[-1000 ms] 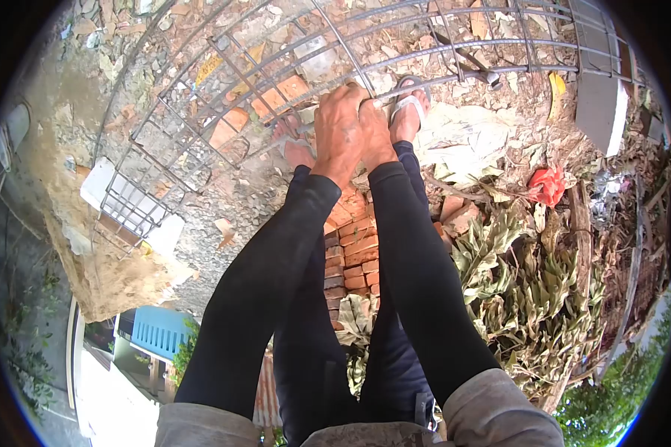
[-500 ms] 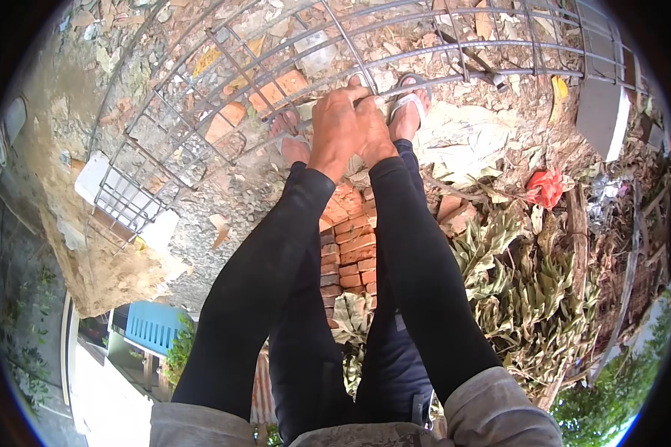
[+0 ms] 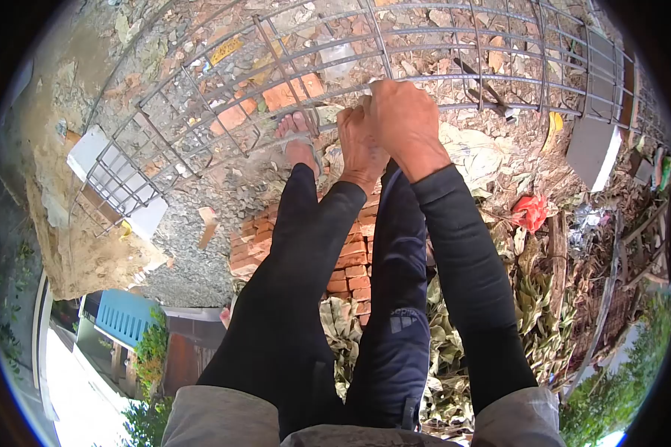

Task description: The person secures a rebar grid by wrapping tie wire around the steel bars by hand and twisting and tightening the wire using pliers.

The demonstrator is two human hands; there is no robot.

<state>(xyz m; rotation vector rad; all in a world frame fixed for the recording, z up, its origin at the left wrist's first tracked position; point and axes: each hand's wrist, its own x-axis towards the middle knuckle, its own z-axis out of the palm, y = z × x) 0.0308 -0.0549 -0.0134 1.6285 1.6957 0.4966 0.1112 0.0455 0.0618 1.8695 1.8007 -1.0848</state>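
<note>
A long cage of steel rebar point(image 3: 499, 77) runs across the upper part of the view, its bars tied with square stirrups. Both hands are at its near bar, close together. My right hand point(image 3: 406, 119) is closed over the bar near a stirrup, knuckles up. Just left of it and slightly lower, my left hand point(image 3: 359, 145) has its fingers curled; what they hold is hidden behind the right hand and the bar. A bare foot in a sandal point(image 3: 298, 134) stands below the bar, left of the hands.
Stacked red bricks point(image 3: 347, 272) lie between and beside my legs. Dry leaves point(image 3: 540, 298) and a red plastic scrap point(image 3: 530, 213) are at the right. Grey boards point(image 3: 595, 149) rest near the cage's right part. A white board point(image 3: 119, 179) lies at the left, by a pale mound point(image 3: 74, 253).
My right hand has moved right and up along the bar, over the left hand. My left hand has shifted slightly right and lower. The view and my legs have shifted.
</note>
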